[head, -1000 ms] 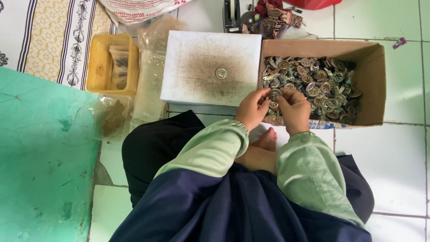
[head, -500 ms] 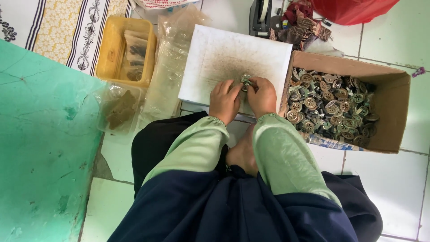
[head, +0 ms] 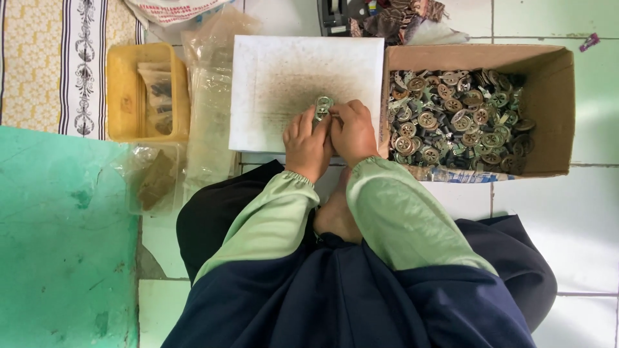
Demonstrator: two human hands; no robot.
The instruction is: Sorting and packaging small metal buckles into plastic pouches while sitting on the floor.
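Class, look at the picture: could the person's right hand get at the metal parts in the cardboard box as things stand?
Probably yes: the right hand lies beside the open-topped cardboard box, and nothing covers the metal parts.

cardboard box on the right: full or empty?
Partly full. The open-topped cardboard box holds a heap of round metal parts covering most of its floor, below the rim; its right end looks bare.

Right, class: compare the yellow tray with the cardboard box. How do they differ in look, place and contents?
The yellow tray is plastic-looking and bright; the cardboard box is brown with flaps. The tray lies left of the white board, the box right of it, nearer the right hand. The tray holds a few clear bags; the box is piled with small round metal parts. Both sit open-topped on the tiled floor.
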